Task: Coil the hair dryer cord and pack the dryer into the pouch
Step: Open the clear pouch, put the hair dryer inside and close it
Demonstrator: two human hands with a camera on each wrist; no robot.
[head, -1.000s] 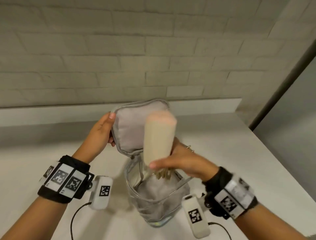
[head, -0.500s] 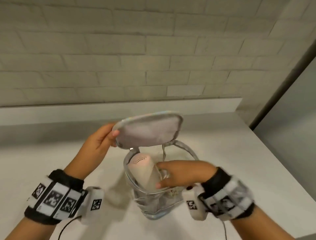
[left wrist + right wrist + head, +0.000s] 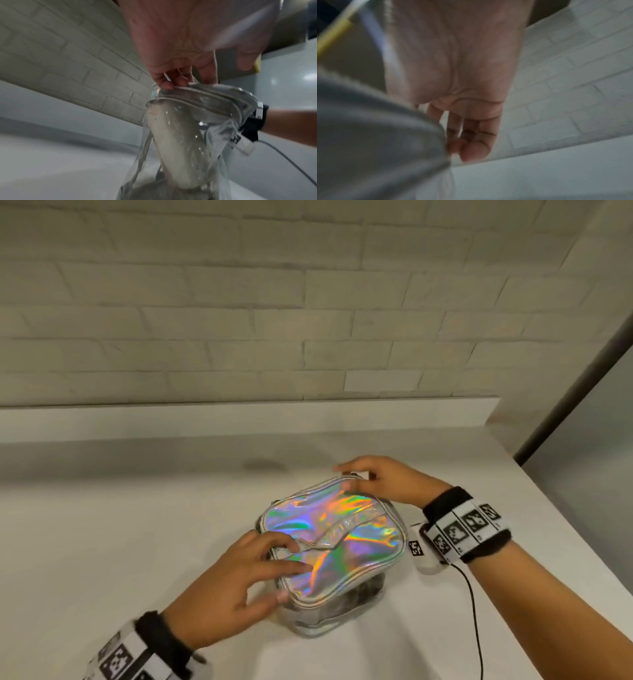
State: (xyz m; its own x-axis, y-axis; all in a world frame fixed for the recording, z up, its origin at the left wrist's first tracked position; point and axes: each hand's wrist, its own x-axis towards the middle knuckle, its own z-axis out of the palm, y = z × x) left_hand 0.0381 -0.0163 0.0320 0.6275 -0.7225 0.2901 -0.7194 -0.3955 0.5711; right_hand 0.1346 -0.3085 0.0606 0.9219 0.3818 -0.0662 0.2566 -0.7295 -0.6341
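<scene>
The pouch (image 3: pixel 329 542) stands on the white counter with its holographic lid folded down over the top. My left hand (image 3: pixel 291 577) grips the lid's near left edge, with fingers on top and the thumb under the rim. My right hand (image 3: pixel 346 475) curls round the lid's far right corner. In the left wrist view my left hand (image 3: pixel 173 83) pinches the lid rim (image 3: pixel 214 97), and the cream hair dryer (image 3: pixel 176 142) stands inside behind the clear wall. The cord is hidden. The right wrist view is blurred: my right hand (image 3: pixel 471 148) is curled beside the grey pouch (image 3: pixel 376 135).
The white counter (image 3: pixel 137 525) runs back to a low ledge (image 3: pixel 205 419) under a pale brick wall. The counter's right edge (image 3: pixel 582 542) drops off near my right arm. A thin black cable (image 3: pixel 474 611) trails from the right wrist camera.
My right hand lowered the dryer into the pouch and let it go. The lid, held up by my left hand, has come down over the opening, and both hands now hold it.
</scene>
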